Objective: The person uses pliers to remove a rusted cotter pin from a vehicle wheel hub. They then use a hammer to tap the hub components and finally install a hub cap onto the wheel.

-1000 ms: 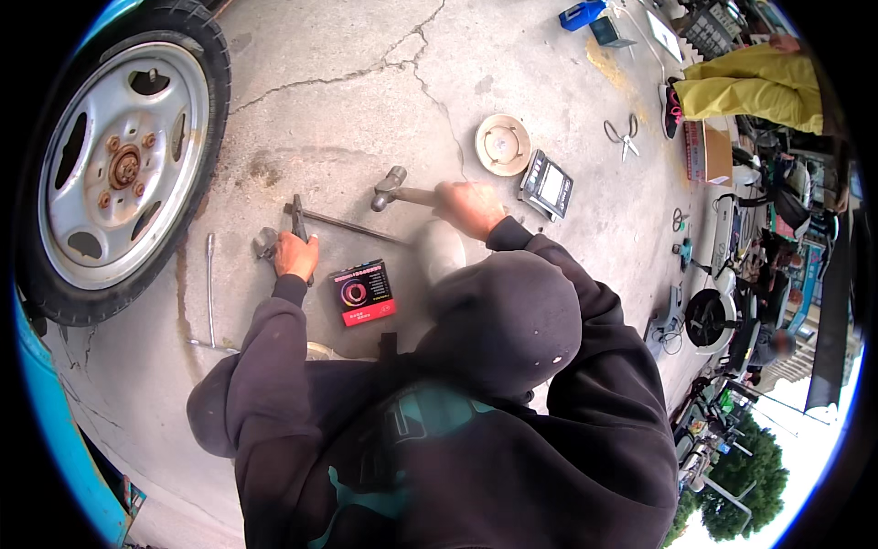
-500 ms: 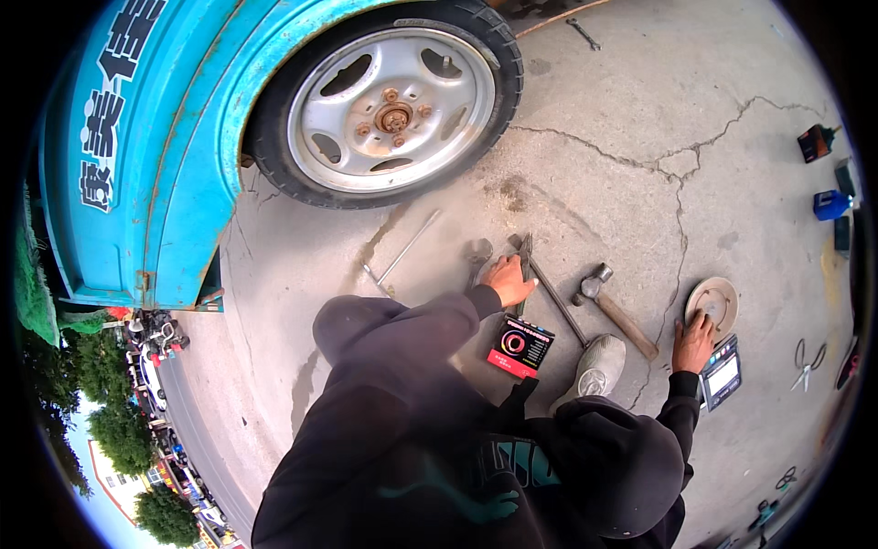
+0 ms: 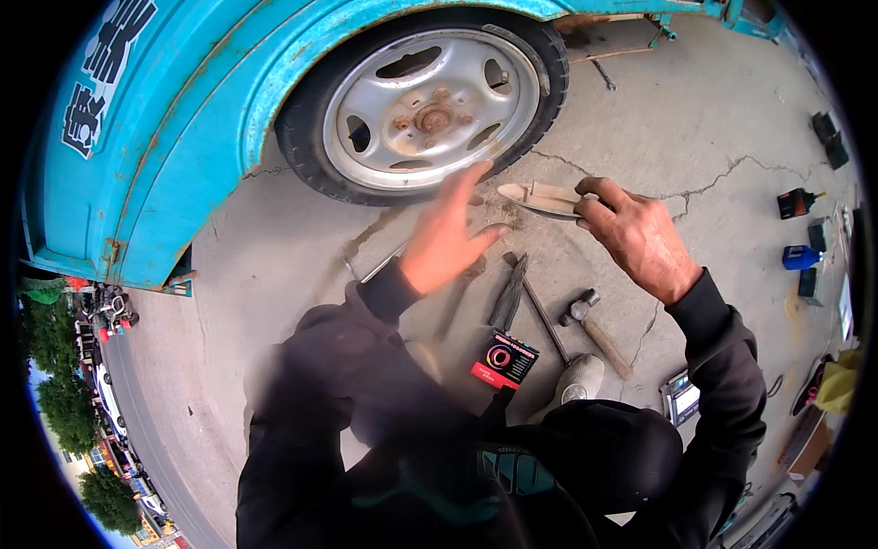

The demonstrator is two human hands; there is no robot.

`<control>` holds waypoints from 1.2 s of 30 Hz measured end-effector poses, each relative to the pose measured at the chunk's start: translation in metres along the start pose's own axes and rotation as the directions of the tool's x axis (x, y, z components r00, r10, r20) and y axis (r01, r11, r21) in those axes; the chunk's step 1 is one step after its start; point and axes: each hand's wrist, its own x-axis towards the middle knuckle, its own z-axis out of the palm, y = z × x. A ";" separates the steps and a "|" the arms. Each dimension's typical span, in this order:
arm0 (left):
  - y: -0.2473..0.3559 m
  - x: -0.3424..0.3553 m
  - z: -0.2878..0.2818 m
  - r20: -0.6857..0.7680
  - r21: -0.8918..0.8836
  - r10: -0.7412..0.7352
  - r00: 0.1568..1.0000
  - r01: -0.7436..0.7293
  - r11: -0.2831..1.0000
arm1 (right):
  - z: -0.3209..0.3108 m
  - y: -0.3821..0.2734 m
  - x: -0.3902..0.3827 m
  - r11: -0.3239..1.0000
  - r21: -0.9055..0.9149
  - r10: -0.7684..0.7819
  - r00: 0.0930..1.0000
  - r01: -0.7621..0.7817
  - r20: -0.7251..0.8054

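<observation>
My right hand (image 3: pixel 640 238) holds a shallow beige round dish (image 3: pixel 532 195), tilted almost edge-on. My left hand (image 3: pixel 444 233), blurred, is raised with fingers apart, left of the dish and in front of the silver wheel (image 3: pixel 430 117) with its rusty hub and black tyre. Below my hands on the concrete lie pliers (image 3: pixel 506 302), a long metal bar (image 3: pixel 547 323), a wooden-handled hammer (image 3: pixel 603 339) and a black-and-red box (image 3: pixel 503 361). A dark tool, partly hidden and blurred, lies beside my left hand.
A rusty turquoise vehicle body (image 3: pixel 174 119) arches over the wheel. A blue bottle (image 3: pixel 798 258) and dark containers (image 3: pixel 794 203) stand at the right. A flat boxed item (image 3: pixel 679 398) lies near my right sleeve. My pale shoe (image 3: pixel 581 375) is beside the hammer.
My right hand let go of the hammer, reached to the dish, then lifted it toward the wheel. My left hand left the pliers and rose. The view has swung toward the vehicle.
</observation>
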 end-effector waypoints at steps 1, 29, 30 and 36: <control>-0.003 -0.004 -0.015 -0.102 0.046 0.049 0.994 -0.045 0.998 | 0.006 -0.002 0.031 0.992 -0.048 -0.113 0.993 0.114 0.024; -0.091 0.036 -0.050 -0.505 -0.175 -0.209 0.837 0.138 0.975 | 0.198 -0.044 0.183 0.414 0.901 0.809 0.506 -0.130 -0.299; -0.093 0.037 -0.051 -0.525 -0.147 -0.207 0.825 0.152 0.977 | 0.195 -0.047 0.185 0.451 0.876 0.809 0.493 -0.172 -0.320; -0.089 0.034 -0.069 -0.527 0.217 -0.022 0.850 0.159 0.963 | 0.184 -0.052 0.186 0.549 0.803 0.771 0.511 -0.230 -0.381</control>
